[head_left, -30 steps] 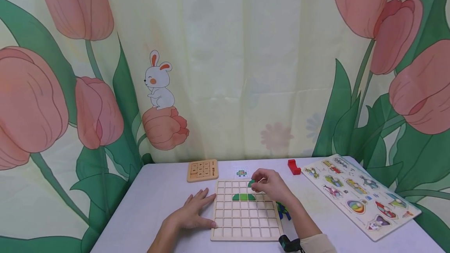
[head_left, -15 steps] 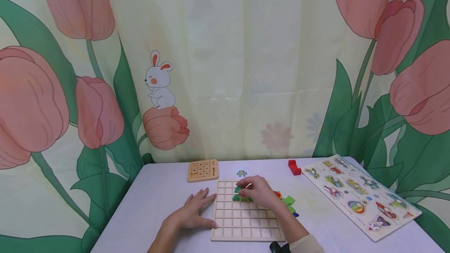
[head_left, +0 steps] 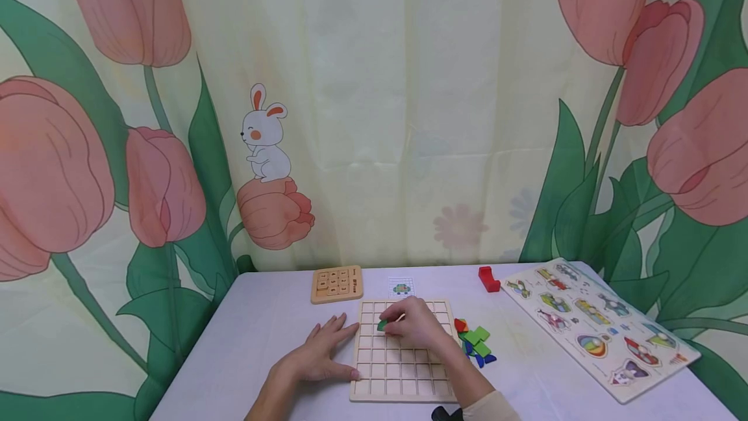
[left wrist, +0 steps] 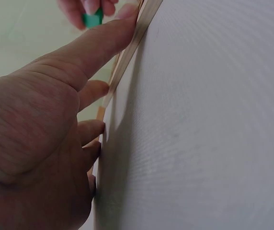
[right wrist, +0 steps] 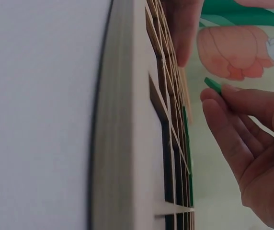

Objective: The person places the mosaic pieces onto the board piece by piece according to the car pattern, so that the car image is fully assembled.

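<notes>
A pale wooden grid board (head_left: 403, 369) lies flat on the table. My right hand (head_left: 413, 325) is over its upper left cells and pinches a small dark green piece (head_left: 382, 325) between thumb and fingertips. In the right wrist view the held green piece (right wrist: 212, 85) is raised off the grid, and a green strip (right wrist: 188, 143) shows in the cells. My right hand hides those set pieces in the head view. With fingers spread, my left hand (head_left: 318, 351) rests at the board's left edge, its thumb (left wrist: 98, 45) touching the frame in the left wrist view.
Loose green tiles (head_left: 482, 336), blue pieces (head_left: 485, 360) and a red piece (head_left: 461, 325) lie right of the board. Behind it are a small pattern card (head_left: 401, 287) and a wooden number puzzle (head_left: 337, 284). A red block (head_left: 489, 279) and picture board (head_left: 602, 327) stand farther right.
My right hand has moved left across the board with the dark green piece, from the upper right cells to the upper left. The loose pieces are uncovered; my left hand has stayed put.
</notes>
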### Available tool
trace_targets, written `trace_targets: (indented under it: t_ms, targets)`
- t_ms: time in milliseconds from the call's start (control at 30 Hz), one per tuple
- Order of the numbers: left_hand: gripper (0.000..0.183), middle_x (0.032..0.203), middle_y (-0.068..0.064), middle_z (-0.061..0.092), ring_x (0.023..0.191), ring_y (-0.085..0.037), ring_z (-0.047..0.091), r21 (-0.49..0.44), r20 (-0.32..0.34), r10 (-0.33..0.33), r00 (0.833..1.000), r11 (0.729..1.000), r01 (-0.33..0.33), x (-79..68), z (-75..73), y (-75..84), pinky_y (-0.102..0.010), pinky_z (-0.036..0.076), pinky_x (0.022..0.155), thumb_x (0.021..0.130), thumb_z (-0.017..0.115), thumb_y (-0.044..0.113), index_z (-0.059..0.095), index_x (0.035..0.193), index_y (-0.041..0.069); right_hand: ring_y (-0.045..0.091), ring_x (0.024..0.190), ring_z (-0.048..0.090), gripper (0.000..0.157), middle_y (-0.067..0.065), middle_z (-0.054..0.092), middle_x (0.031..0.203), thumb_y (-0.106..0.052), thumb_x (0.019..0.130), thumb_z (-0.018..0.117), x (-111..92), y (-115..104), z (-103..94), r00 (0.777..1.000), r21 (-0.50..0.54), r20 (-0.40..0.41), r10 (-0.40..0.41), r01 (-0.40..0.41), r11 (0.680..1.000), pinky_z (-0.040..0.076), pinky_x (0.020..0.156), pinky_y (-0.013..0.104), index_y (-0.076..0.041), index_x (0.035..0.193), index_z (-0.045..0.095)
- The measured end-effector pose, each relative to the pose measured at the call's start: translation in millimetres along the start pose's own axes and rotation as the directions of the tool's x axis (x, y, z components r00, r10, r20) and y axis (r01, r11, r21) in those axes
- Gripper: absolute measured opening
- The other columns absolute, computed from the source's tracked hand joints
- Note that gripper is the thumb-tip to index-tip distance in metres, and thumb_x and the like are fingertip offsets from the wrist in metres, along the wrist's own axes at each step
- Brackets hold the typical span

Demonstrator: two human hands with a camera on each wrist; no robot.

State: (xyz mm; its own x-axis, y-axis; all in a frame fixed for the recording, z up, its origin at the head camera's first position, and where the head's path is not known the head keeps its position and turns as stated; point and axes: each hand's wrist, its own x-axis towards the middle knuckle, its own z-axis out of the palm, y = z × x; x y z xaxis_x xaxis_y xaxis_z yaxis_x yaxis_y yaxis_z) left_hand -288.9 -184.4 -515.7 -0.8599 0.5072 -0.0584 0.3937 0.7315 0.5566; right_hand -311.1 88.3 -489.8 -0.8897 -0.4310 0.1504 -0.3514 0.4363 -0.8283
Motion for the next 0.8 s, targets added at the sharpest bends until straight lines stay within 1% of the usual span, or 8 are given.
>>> trace_targets:
  t_ms: [200,300,333,500,567,600,800]
  targets:
    - [0.099,0.170,-0.026,0.025,0.159,-0.048,0.017,0.000,-0.004,0.018,1.000,1.000,-0.018,-1.8,-0.8,2.8,-0.072,0.007,0.125,0.080,0.084,0.059,0.044,0.159,0.016,0.012,0.075,0.067,0.015,0.001,0.074,0.087,-0.001,0.090,0.077,1,-1,9.5,0.996,0.069,0.049,0.075,-0.079,0.995,0.061,0.064,0.026,-0.002,0.105,0.081]
    - [0.099,0.170,-0.026,0.025,0.159,-0.048,0.017,0.001,-0.004,0.017,1.000,1.000,-0.017,-1.9,-0.9,3.3,-0.072,0.007,0.126,0.080,0.084,0.058,0.044,0.159,0.015,0.013,0.077,0.067,0.015,0.003,0.075,0.089,-0.002,0.090,0.077,1,-1,11.8,0.994,0.052,0.062,0.091,-0.094,0.994,0.060,0.066,0.026,-0.003,0.104,0.081]
    - [0.099,0.170,-0.026,0.024,0.159,-0.048,0.017,0.002,-0.003,0.016,1.000,1.000,-0.016,-2.1,-1.0,3.5,-0.071,0.007,0.126,0.080,0.084,0.058,0.044,0.159,0.015,0.012,0.077,0.067,0.014,0.004,0.076,0.089,-0.002,0.090,0.077,1,-1,12.4,0.993,0.045,0.069,0.091,-0.094,0.995,0.060,0.066,0.025,-0.004,0.104,0.081]
    - [0.099,0.170,-0.026,0.024,0.159,-0.048,0.017,-0.004,0.010,-0.005,1.000,1.000,0.005,-2.3,-1.2,5.1,-0.071,0.007,0.126,0.079,0.085,0.056,0.044,0.159,0.016,0.012,0.075,0.063,0.012,0.000,0.076,0.087,-0.002,0.090,0.078,1,3,15.0,0.993,0.019,0.092,0.073,-0.075,0.997,0.054,0.063,0.023,-0.006,0.101,0.082]
    - [0.099,0.170,-0.026,0.024,0.159,-0.048,0.017,-0.007,0.013,-0.011,1.000,1.000,0.011,-2.1,-1.4,5.8,-0.071,0.007,0.126,0.079,0.086,0.056,0.044,0.159,0.017,0.012,0.075,0.062,0.012,-0.004,0.075,0.086,-0.002,0.089,0.079,1,4,15.6,0.994,0.011,0.090,0.066,-0.067,0.998,0.053,0.062,0.023,-0.007,0.099,0.082]
    - [0.099,0.170,-0.025,0.024,0.159,-0.047,0.017,-0.007,0.015,-0.014,1.000,1.000,0.014,-1.8,-1.4,6.0,-0.071,0.007,0.126,0.079,0.086,0.056,0.043,0.159,0.017,0.012,0.075,0.061,0.011,-0.003,0.075,0.086,-0.002,0.089,0.079,1,4,15.5,0.994,0.007,0.089,0.062,-0.063,0.998,0.053,0.063,0.023,-0.008,0.099,0.082]
    - [0.098,0.170,-0.024,0.024,0.159,-0.047,0.017,-0.007,0.020,-0.015,1.000,1.000,0.016,-0.3,-1.7,5.4,-0.071,0.007,0.126,0.080,0.085,0.056,0.043,0.160,0.018,0.010,0.081,0.061,0.011,-0.003,0.074,0.089,-0.004,0.088,0.080,1,6,15.6,0.995,-0.062,0.083,0.050,-0.045,0.997,0.053,0.073,0.024,-0.011,0.097,0.082]
